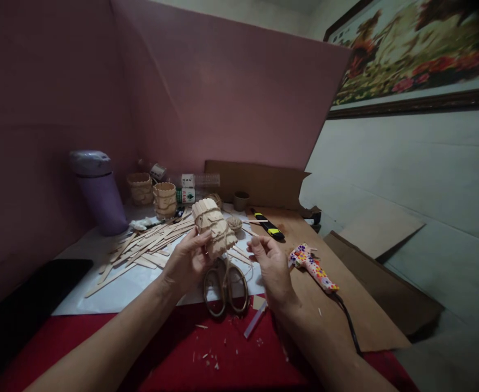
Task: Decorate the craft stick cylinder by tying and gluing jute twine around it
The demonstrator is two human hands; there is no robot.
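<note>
My left hand is closed around a small cup made of wooden craft sticks, tilted over the table and wound with twine. To its right, my right hand is raised with thumb and fingertips pinched together; what is between them is too small to make out. A thin strand of twine hangs close below those fingers. Under the cup lies a pair of scissors, handles toward me. A ball of twine rests just behind the cup.
Loose craft sticks spread over white paper at left. Two finished-looking stick cups and a purple tumbler stand behind. On the cardboard at right are a utility knife and a flower-patterned glue gun. A glue stick lies in front.
</note>
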